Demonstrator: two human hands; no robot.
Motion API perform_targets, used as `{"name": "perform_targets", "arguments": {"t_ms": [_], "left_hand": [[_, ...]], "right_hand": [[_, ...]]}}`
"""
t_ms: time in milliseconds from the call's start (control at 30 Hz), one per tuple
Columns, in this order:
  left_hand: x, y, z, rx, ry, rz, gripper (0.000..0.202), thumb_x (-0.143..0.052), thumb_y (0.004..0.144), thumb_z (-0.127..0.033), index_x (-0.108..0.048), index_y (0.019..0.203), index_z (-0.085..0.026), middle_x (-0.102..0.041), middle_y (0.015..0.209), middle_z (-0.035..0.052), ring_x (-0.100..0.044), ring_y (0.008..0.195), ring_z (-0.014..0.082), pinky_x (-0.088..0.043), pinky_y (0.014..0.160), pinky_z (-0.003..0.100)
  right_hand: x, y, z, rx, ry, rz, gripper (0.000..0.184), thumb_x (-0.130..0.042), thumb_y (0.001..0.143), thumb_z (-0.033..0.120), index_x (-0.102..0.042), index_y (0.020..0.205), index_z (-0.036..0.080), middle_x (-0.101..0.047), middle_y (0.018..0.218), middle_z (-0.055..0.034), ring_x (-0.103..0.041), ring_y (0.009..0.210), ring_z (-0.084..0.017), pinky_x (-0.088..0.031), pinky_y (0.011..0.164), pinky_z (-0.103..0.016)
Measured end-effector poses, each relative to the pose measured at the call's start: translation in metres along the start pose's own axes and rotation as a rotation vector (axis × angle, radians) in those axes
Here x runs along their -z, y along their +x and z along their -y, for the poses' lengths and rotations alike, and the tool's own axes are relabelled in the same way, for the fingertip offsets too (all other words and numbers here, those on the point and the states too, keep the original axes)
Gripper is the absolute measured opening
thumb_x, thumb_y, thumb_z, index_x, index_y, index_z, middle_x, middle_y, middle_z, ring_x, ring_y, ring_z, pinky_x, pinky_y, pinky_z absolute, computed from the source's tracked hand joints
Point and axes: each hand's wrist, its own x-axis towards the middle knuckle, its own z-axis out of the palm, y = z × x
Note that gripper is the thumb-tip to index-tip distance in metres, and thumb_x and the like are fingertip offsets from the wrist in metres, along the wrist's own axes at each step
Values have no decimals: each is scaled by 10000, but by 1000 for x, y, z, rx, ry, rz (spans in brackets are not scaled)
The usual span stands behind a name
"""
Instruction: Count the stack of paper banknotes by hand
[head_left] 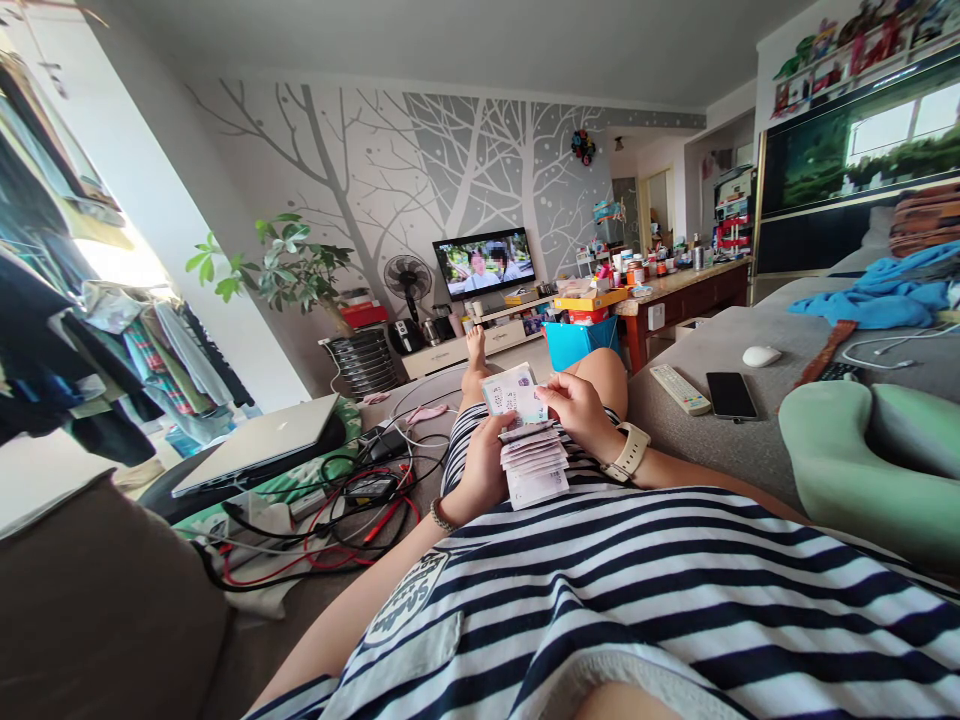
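I am lying back on a sofa in a striped shirt with my legs stretched out. My left hand point(480, 462) is closed around a fanned stack of banknotes point(534, 468) held over my lap. My right hand point(576, 405), with a pale watch on its wrist, pinches a single note point(513, 392) lifted off the top of the stack. Both hands are close together above my thighs.
A remote point(679, 388), a black phone point(731, 395) and a white mouse point(761, 356) lie on the sofa to my right, near a green cushion point(847, 450). To my left are a closed laptop point(259, 440) and a tangle of cables point(337, 520). A television point(484, 262) plays ahead.
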Motion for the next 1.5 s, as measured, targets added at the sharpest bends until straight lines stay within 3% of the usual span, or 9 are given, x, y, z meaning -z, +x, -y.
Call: {"name": "perform_targets", "arguments": {"t_ms": [133, 267, 433, 600, 1167, 1367, 1500], "left_hand": [[-9, -8, -6, 111, -42, -66, 139, -709, 761, -260, -736, 825, -139, -745, 709, 55, -727, 722, 235, -586, 709, 320], [-11, -16, -12, -31, 144, -150, 57, -727, 729, -158, -735, 778, -186, -766, 707, 35, -758, 862, 274, -597, 770, 319], [-12, -22, -17, -111, 281, -104, 91, -722, 716, -114, -727, 696, -203, -779, 728, 35, -747, 982, 295, -584, 807, 315], [-17, -26, -20, -136, 358, -61, 186, -739, 712, -136, -644, 570, -208, -763, 702, 48, -731, 1005, 292, -567, 814, 304], [-23, -34, -27, -127, 345, -64, 237, -645, 781, -121, -627, 562, -211, -756, 709, 59, -724, 1052, 286, -554, 861, 297], [-20, -31, -24, -102, 211, -30, 196, -678, 700, -41, -647, 606, -211, -757, 708, 52, -727, 1020, 299, -557, 831, 304], [-17, -29, -23, -166, 305, -13, 234, -720, 634, 8, -646, 588, -210, -763, 722, 48, -719, 1041, 301, -549, 826, 296]], "right_hand": [[1, -5, 6, 58, -9, 1, 355, -638, 915, 535, -560, 743, 235, -585, 595, 12, -549, 590, -179, -397, 592, -305], [2, -10, 14, 146, 11, 45, 306, -631, 933, 491, -599, 790, 222, -607, 673, 4, -548, 637, -173, -395, 611, -298], [2, -10, 17, 155, -6, 80, 288, -600, 934, 462, -607, 786, 216, -595, 692, 6, -532, 652, -165, -382, 621, -297], [2, -7, 13, 139, -19, 80, 290, -600, 933, 474, -607, 797, 218, -610, 714, 0, -547, 682, -172, -386, 630, -295], [4, -6, 12, 129, -32, 102, 316, -578, 955, 494, -592, 795, 222, -570, 646, 24, -527, 639, -165, -377, 625, -295], [4, -6, 13, 120, -40, 108, 339, -564, 964, 518, -588, 791, 227, -566, 637, 23, -532, 639, -170, -389, 627, -294], [4, -6, 13, 127, -44, 111, 370, -556, 978, 535, -572, 770, 229, -561, 631, 21, -525, 635, -170, -388, 627, -294]]}}
